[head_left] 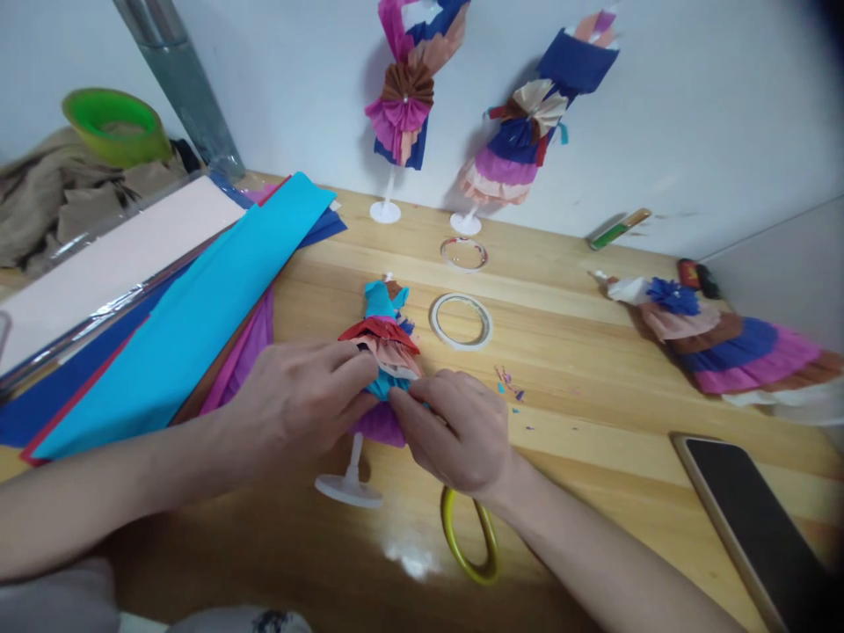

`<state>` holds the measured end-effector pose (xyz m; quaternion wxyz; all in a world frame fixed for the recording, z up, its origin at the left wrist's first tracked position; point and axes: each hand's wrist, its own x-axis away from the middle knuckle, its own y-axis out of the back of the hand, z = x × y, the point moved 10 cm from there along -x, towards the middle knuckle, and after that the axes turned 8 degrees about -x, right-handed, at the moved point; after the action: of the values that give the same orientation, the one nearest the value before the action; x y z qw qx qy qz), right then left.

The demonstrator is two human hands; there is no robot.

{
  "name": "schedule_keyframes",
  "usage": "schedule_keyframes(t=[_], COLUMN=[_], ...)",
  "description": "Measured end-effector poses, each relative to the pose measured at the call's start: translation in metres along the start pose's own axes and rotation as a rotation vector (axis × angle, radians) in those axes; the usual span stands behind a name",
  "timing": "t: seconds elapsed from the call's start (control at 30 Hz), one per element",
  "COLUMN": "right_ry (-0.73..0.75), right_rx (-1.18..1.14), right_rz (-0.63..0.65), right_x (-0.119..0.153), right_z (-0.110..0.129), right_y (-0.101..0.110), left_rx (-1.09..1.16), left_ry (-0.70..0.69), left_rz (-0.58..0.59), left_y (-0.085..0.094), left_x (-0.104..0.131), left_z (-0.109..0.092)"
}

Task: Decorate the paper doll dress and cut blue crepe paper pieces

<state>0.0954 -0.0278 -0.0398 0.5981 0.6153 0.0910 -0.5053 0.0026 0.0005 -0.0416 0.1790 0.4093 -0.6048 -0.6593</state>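
A small paper dress (386,345) on a white stand (349,488) tilts between my hands. It has a blue top, a red band and layers of peach, white, blue and purple crepe paper. My left hand (300,400) pinches the skirt's left side, fingers closed on the layers. On the other side, my right hand (462,426) is closed on the blue layer, thumb and finger pressed together. My fingers cover part of the lower skirt. Yellow-handled scissors (488,563) lie just below my right hand, their blades hidden.
Two finished-looking paper dresses on stands (405,101) lean by the wall; another dress (745,347) lies at right. Tape rings (462,322), paper scraps (511,387), a phone (745,519), folded crepe paper (217,303), green tape (149,141) and a bottle (191,88) surround my hands.
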Motion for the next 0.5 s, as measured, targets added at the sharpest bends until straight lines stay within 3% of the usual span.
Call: schedule_keyframes(t=[0.13, 0.2, 0.3, 0.4, 0.5], right_ry=[0.031, 0.065, 0.082, 0.104, 0.113], right_rx=[0.017, 0.021, 0.017, 0.019, 0.012], right_rz=[0.026, 0.037, 0.034, 0.03, 0.037], right_x=[0.0, 0.0, -0.001, -0.001, -0.002], right_z=[0.003, 0.007, 0.008, 0.011, 0.012], right_y=[-0.003, -0.003, -0.002, -0.001, -0.002], left_rx=[0.035, 0.004, -0.057, -0.104, -0.15], left_ry=[0.118, 0.136, 0.089, 0.058, -0.002], left_rz=[0.093, 0.225, 0.359, 0.336, 0.237], left_y=[0.018, 0.013, -0.002, -0.015, -0.019], left_x=[-0.003, -0.002, 0.003, 0.003, 0.001], left_z=[0.026, 0.032, 0.023, 0.011, -0.001])
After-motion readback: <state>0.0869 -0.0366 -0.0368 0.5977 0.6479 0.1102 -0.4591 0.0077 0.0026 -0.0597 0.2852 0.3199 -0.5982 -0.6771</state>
